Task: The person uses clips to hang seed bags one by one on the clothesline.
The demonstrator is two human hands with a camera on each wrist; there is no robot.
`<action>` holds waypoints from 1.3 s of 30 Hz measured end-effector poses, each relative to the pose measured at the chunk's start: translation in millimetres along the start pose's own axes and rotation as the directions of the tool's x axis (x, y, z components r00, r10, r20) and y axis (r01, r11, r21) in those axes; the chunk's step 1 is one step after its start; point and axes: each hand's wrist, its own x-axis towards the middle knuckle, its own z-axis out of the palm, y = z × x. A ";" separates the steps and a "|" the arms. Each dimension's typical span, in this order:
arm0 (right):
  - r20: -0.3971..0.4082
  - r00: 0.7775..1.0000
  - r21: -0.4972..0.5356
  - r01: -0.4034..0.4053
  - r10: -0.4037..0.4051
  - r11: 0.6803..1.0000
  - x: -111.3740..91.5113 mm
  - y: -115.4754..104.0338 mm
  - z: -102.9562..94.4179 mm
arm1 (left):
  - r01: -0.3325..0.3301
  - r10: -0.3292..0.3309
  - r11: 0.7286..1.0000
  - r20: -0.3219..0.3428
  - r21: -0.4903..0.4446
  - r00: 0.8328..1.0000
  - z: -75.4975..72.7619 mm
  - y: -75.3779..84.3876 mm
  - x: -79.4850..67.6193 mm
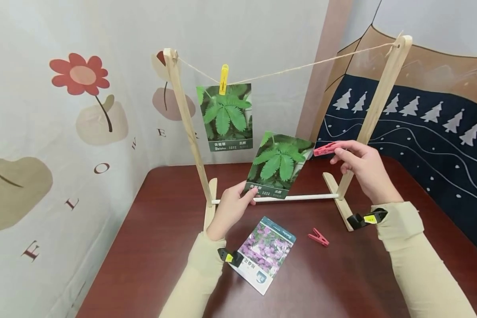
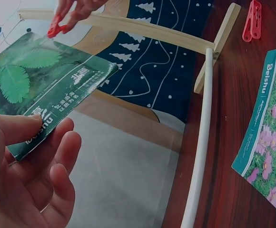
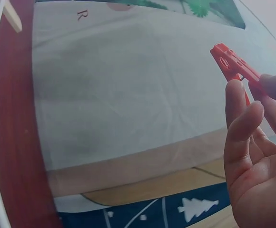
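Hanging off some thin tan twine (image 1: 286,72) at 10 o'clock from the held packet was a flat green leaf-print packet (image 1: 225,117), clipped with a yellow plastic clothespin (image 1: 223,80). Left hand (image 1: 232,204) (8 o'clock) pinched the lower corner of a matching green leaf-print packet (image 1: 280,163). Glossy purple-flower packet (image 1: 266,251) lay on the shiny reddish-brown table (image 1: 159,247) at 6, loose red plastic clothespin (image 1: 319,238) at 5. Right hand (image 1: 363,165), over at 3, pinched a pinkish-red plastic clothespin (image 1: 324,149) near the packet's edge.

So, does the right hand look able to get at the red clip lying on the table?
Probably yes: the loose clip lies uncovered on the table, apart from the purple-flowered packet. But the right hand already pinches another red clip, so it may need to release that first.
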 end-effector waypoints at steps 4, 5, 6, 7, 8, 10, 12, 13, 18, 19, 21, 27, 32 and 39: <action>0.008 1.000 -0.040 0.022 -0.022 0.999 7.2 -13.8 -0.7 | 0.015 -0.015 0.999 -0.022 -0.034 1.000 0.9 1.4 3.7; 0.010 1.000 -0.059 0.029 -0.028 0.998 8.9 -17.1 -0.5 | 0.012 -0.013 0.999 -0.032 -0.042 0.999 0.9 2.1 4.4; 0.010 0.999 -0.082 0.036 -0.035 0.996 10.1 -20.5 -0.3 | 0.004 -0.006 0.999 -0.044 -0.046 0.999 1.1 2.4 5.3; 0.007 0.999 -0.099 0.044 -0.044 0.994 11.2 -23.9 -0.1 | -0.009 0.006 0.999 -0.054 -0.051 0.999 1.4 2.9 6.6; 0.002 0.999 -0.119 0.053 -0.053 0.992 11.9 -27.2 0.1 | -0.021 0.017 0.998 -0.062 -0.055 0.998 1.8 3.3 7.9; -0.016 0.997 -0.155 0.068 -0.071 0.986 13.4 -34.2 0.0 | -0.044 0.040 0.998 -0.074 -0.051 0.996 2.5 4.6 11.1; -0.039 0.995 -0.152 0.089 -0.096 0.984 15.0 -40.3 0.1 | -0.051 0.047 0.997 -0.075 -0.059 0.996 2.9 5.9 14.1; -0.050 0.993 -0.147 0.101 -0.110 0.984 16.1 -43.4 0.3 | -0.047 0.042 0.997 -0.071 -0.064 0.997 2.9 6.6 15.3; -0.087 0.985 -0.139 0.139 -0.152 0.980 22.5 -57.9 1.2 | -0.004 -0.001 0.994 -0.045 -0.112 0.999 3.1 11.6 21.1; -0.091 0.984 -0.139 0.143 -0.156 0.980 23.6 -60.4 1.5 | 0.004 -0.008 0.992 -0.038 -0.126 0.999 3.5 12.4 22.1; -0.101 0.981 -0.150 0.148 -0.164 0.978 25.6 -65.0 2.3 | 0.007 -0.011 0.989 -0.029 -0.150 1.000 4.7 13.9 23.8; -0.146 0.966 -0.222 0.179 -0.214 0.959 32.8 -77.1 5.2 | -0.011 0.007 0.978 -0.024 -0.206 1.000 8.2 16.7 27.5; -0.154 0.959 -0.290 0.184 -0.236 0.939 38.5 -83.5 8.0 | 0.005 -0.009 0.969 -0.014 -0.248 1.000 8.2 18.6 29.8; -0.156 0.950 -0.418 0.184 -0.270 0.890 45.7 -89.4 12.4 | 0.008 -0.011 0.953 -0.010 -0.302 1.000 7.1 22.2 34.3</action>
